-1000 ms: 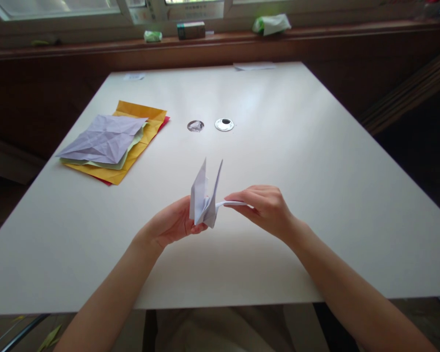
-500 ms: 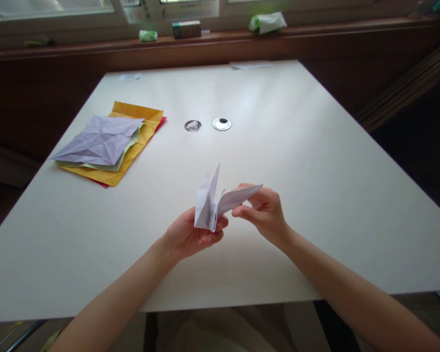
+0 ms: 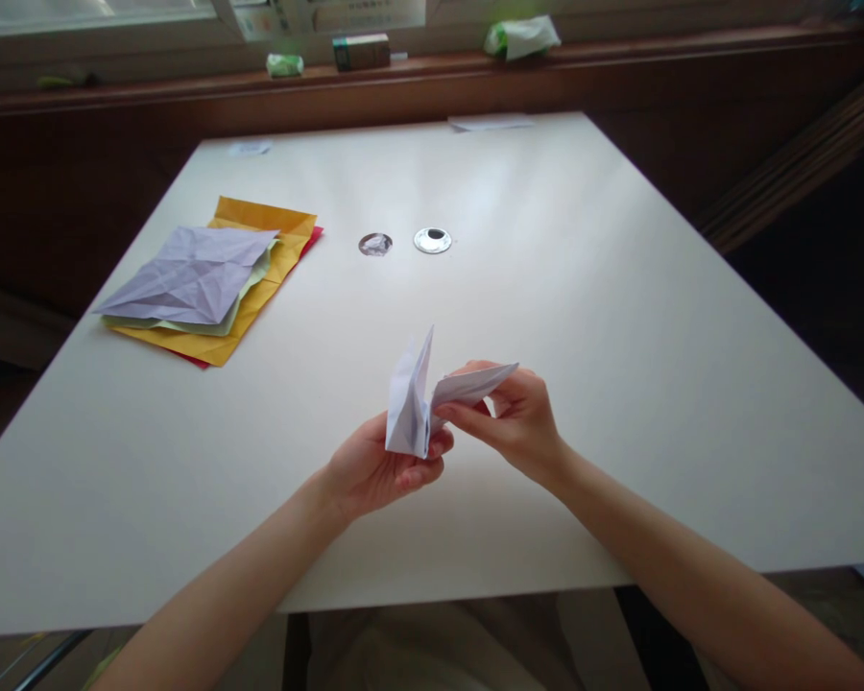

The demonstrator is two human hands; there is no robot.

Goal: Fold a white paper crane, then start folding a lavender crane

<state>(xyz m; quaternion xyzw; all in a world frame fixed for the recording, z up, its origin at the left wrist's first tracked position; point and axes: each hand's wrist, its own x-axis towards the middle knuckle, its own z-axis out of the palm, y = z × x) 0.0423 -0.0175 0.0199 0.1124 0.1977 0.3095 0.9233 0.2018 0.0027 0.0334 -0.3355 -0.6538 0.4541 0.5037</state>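
So the white folded paper model (image 3: 412, 408) is up in the air over the near middle of the table (image 3: 583, 317), not touching it. Left hand (image 3: 378, 470) cups and pinches the body from below, right hand (image 3: 518, 417) has a long flap nipped between thumb and fingers, pulled out to the side. If you ask me, the trick here is keeping the left pinch firm right at the base so the pull doesn't tear or skew the crease. Stack of coloured sheets (image 3: 208, 293) sits near the far left edge, two round metal grommets (image 3: 432, 240) mid-table, well apart from the hands.
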